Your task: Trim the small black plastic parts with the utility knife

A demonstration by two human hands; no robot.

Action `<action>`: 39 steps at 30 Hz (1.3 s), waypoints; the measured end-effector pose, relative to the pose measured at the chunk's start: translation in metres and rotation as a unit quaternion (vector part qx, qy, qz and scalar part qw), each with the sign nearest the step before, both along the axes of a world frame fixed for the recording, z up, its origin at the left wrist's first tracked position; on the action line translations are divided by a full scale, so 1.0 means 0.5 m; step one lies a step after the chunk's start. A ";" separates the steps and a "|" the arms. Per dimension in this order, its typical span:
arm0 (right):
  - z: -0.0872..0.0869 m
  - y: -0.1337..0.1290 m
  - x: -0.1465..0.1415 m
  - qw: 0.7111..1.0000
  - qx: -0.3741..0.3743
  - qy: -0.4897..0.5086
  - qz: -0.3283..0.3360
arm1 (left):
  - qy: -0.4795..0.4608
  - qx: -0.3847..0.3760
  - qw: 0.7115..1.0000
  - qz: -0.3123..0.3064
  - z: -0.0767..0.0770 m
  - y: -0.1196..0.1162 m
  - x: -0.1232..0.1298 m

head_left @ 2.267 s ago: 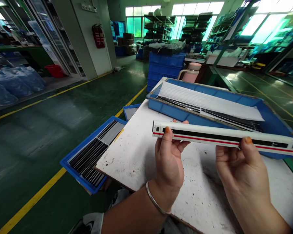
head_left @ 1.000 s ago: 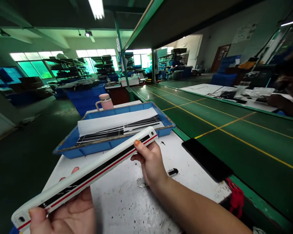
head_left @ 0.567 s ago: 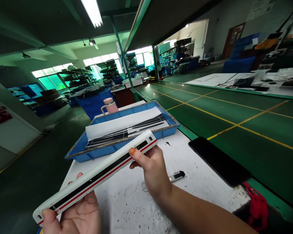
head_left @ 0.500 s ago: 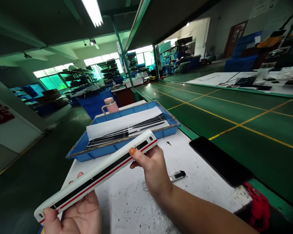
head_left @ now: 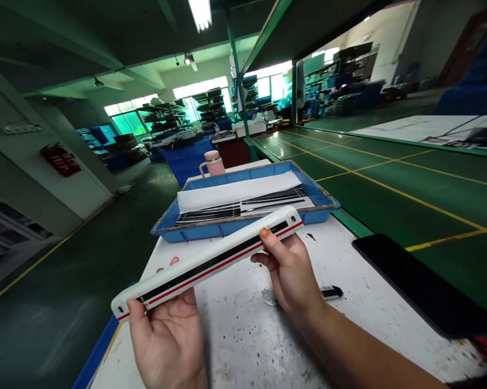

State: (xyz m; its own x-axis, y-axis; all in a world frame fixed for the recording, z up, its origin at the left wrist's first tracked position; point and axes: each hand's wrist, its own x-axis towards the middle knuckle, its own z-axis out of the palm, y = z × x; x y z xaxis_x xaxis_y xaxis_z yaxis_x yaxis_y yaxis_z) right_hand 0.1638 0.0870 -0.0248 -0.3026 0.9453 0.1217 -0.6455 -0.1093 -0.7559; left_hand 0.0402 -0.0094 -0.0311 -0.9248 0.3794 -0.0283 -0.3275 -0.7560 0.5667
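A long white casing (head_left: 211, 261) with a black band and a red stripe is held slantwise above the white table, its right end higher. My left hand (head_left: 168, 335) supports its lower left end from beneath, thumb on the front face. Near the upper right end, my right hand (head_left: 294, 265) grips it with the thumb pressed on the black band. Behind it, a blue tray (head_left: 328, 206) contains a white sheet (head_left: 239, 193) and several thin black strips (head_left: 211, 212). A utility knife (head_left: 331, 292) lies partly hidden behind my right wrist.
A black phone (head_left: 421, 283) rests at the table's right edge. Behind the tray stands a pink mug (head_left: 214, 163). A green frame post (head_left: 243, 102) rises at the back. Part of something blue (head_left: 99, 346) shows beside the table's left edge.
The view has swung left, so the table, tray and hands appear farther right. Both hands keep their hold on the casing, which looks slightly less steeply tilted.
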 end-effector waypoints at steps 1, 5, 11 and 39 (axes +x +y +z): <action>-0.002 -0.001 -0.003 1.000 -0.002 0.001 0.006 | -0.003 -0.001 1.000 0.005 0.000 -0.001 0.002; -0.014 -0.018 -0.017 0.999 -0.002 -0.007 0.044 | 0.001 -0.015 1.000 0.009 -0.003 -0.003 0.016; -0.030 -0.036 -0.032 0.997 -0.015 -0.020 0.077 | 0.023 -0.028 0.999 -0.001 -0.010 -0.005 0.028; -0.027 -0.028 -0.026 0.998 -0.001 0.015 0.063 | 0.075 -0.035 0.997 -0.002 -0.002 -0.005 0.018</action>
State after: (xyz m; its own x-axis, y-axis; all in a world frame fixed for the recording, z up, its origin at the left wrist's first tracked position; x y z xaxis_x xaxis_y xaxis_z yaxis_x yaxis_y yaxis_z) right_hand 0.1506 0.0732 -0.0382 -0.4150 0.9005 0.1297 -0.6486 -0.1929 -0.7363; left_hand 0.0491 -0.0118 -0.0320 -0.9187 0.3860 0.0843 -0.2383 -0.7116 0.6610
